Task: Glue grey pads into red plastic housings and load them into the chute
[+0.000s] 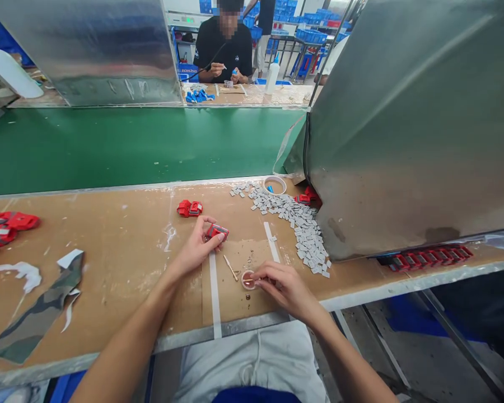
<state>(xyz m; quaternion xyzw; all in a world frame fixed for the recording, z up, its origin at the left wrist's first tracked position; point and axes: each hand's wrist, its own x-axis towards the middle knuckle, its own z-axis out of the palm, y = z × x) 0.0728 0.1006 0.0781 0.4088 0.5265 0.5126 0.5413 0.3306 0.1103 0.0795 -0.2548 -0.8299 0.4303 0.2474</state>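
My left hand (200,242) grips a small red and grey plastic part (217,231) between thumb and fingers, just above the cardboard-covered bench. A small round cup (248,280) of glue-like liquid stands in front of me. Over its right rim my right hand (279,281) pinches a thin stick (250,279) whose end is in the cup. A second, pale stick (231,267) lies on the cardboard between my hands. Beyond my left hand rests a pair of red parts (190,209). Many small grey rectangular pieces (306,235) are spread to the right.
Red parts (8,226) and a camouflage strip (46,313) lie at the left. A tape roll (274,185) sits behind the grey pieces. A large metal panel (403,134) stands at the right, a row of red parts (432,257) under it. Across the green belt (143,145) sits a co-worker (223,47).
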